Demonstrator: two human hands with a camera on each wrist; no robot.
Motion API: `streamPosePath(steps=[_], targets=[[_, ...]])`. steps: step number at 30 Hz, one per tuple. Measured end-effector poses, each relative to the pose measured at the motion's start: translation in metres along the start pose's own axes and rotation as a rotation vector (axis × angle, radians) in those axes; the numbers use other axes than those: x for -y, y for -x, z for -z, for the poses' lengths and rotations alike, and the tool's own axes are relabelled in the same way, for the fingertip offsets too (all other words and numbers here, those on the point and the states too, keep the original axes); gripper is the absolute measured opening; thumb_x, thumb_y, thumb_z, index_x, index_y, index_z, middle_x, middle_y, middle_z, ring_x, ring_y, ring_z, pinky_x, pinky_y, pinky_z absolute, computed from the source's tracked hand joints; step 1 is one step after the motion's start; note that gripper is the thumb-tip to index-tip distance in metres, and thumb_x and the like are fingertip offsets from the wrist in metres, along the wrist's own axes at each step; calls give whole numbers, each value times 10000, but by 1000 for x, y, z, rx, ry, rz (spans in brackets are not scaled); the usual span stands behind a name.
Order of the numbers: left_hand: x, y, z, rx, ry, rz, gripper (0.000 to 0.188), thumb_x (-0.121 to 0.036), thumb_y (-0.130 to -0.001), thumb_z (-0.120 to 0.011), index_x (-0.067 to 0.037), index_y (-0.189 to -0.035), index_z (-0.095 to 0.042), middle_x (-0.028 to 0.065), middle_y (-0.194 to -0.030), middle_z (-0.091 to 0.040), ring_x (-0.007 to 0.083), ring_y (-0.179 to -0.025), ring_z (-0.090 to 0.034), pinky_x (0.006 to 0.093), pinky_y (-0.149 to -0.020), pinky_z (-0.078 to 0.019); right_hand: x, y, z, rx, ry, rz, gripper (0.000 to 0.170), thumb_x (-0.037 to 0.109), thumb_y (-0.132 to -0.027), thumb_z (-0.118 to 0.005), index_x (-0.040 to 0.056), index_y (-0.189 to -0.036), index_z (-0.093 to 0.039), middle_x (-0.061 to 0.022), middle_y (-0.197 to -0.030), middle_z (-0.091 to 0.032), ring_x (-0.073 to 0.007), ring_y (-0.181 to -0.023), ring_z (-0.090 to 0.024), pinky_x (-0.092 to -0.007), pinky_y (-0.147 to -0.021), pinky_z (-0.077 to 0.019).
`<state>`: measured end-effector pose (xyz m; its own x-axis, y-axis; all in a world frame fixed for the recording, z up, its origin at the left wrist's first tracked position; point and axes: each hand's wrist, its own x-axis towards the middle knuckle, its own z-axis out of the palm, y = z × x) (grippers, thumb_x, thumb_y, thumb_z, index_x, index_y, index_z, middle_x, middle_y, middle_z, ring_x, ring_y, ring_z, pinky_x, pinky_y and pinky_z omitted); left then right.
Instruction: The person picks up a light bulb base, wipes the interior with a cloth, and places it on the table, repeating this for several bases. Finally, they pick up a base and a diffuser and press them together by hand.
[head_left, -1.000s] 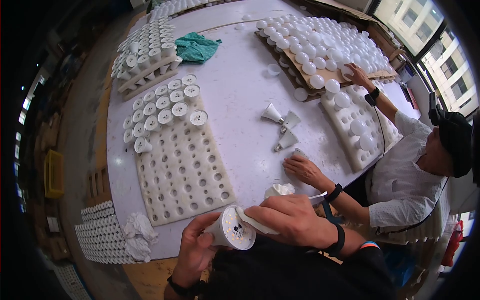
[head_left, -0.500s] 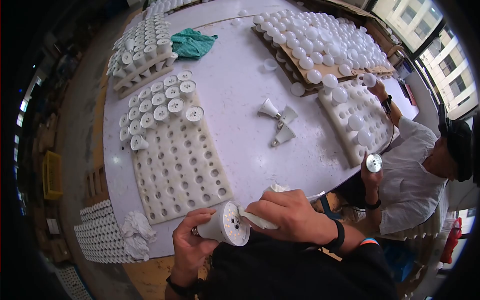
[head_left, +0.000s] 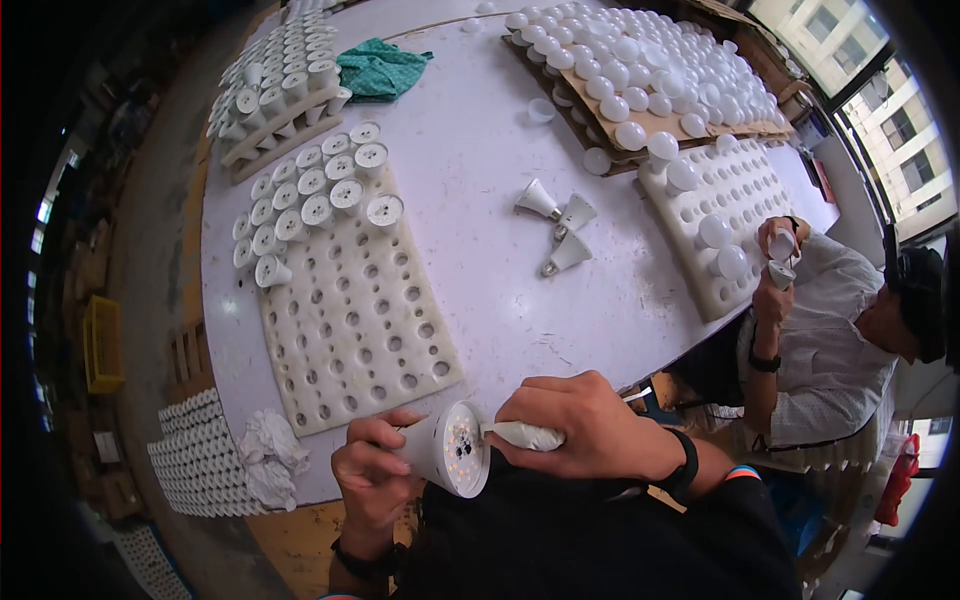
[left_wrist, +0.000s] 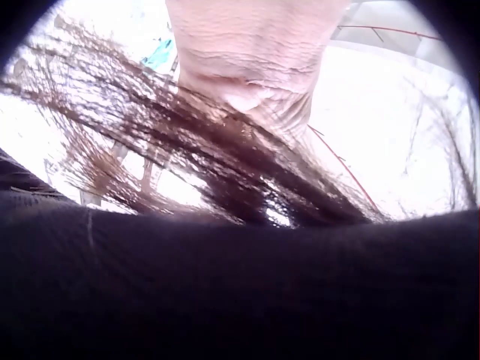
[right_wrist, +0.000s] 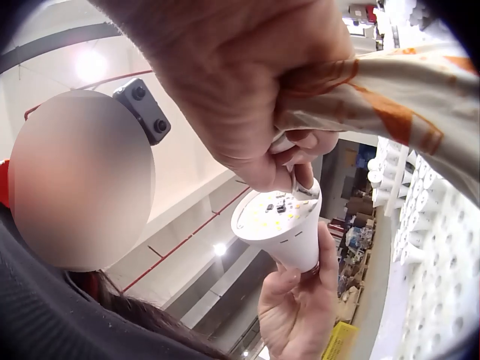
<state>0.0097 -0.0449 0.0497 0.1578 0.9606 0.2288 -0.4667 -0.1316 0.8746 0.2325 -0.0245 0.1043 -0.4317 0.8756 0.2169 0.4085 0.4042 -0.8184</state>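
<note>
In the head view my left hand (head_left: 372, 482) grips a white LED bulb base (head_left: 425, 455), its open face turned to the right. Small yellow chips and dark parts show on the round board (right_wrist: 276, 210) in the right wrist view. My right hand (head_left: 605, 432) squeezes a white plastic bag with orange print (right_wrist: 420, 94), whose narrow tip is right at the base's rim. The left wrist view has only the wrist and blurred hair, with the left fingers hidden.
A pale foam tray (head_left: 350, 330) holds rows of bulb bases (head_left: 317, 209) at its far end. Loose bases (head_left: 568, 252) lie mid-table. White domes (head_left: 640, 75) crowd cardboard at the back. At right, another person (head_left: 825, 320) holds a dome and base near a second tray (head_left: 690, 230).
The bulb base has turned in my left hand, and the bag's tip stays at its rim. The other person has taken up a base and a dome and brought them together.
</note>
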Motion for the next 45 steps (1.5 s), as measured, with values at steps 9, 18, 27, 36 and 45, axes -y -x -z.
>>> streamPosePath(steps=[9,18,27,36,45], targets=[[50,-22,3,-282,706,539,484,-81,-803,-513,-64,-1260,-354,125,-1215,-449,257,-1096,-490,370,-886,-474,-9,21,27,-266,-86,-197,202,100,-721,-673,73,-908,-603,-78,-789,-614,-232,-651,-601,-287,-548,-468],[239,-60,0,134,200,1147,398,-217,-883,-491,-27,-1223,-409,112,-1026,-555,181,-832,-594,310,-753,-496,-25,45,54,-373,-13,-321,247,118,-694,-710,62,-922,-633,-87,-836,-644,-194,-713,-634,-260,-628,-485],[209,-112,21,-58,-215,591,322,-109,-854,-517,-23,-1162,-488,108,-1100,-533,175,-881,-595,260,-697,-500,-32,9,35,-373,-66,-336,169,85,-689,-669,2,-834,-641,-100,-728,-635,-170,-652,-614,-252,-610,-466],[139,-148,265,-1243,-92,102,496,-29,-734,-629,-70,-1178,-414,31,-1012,-518,116,-752,-523,243,-581,-426,-31,-41,-1,-312,-120,-427,199,102,-669,-683,-20,-819,-635,-110,-719,-633,-163,-648,-603,-245,-621,-463],[128,-174,277,-908,-381,-45,400,-81,-715,-649,-30,-1072,-476,17,-910,-555,109,-785,-531,240,-613,-457,-14,-70,-18,-214,-32,-399,197,70,-665,-684,-10,-839,-637,-113,-779,-644,-173,-698,-622,-261,-649,-478]])
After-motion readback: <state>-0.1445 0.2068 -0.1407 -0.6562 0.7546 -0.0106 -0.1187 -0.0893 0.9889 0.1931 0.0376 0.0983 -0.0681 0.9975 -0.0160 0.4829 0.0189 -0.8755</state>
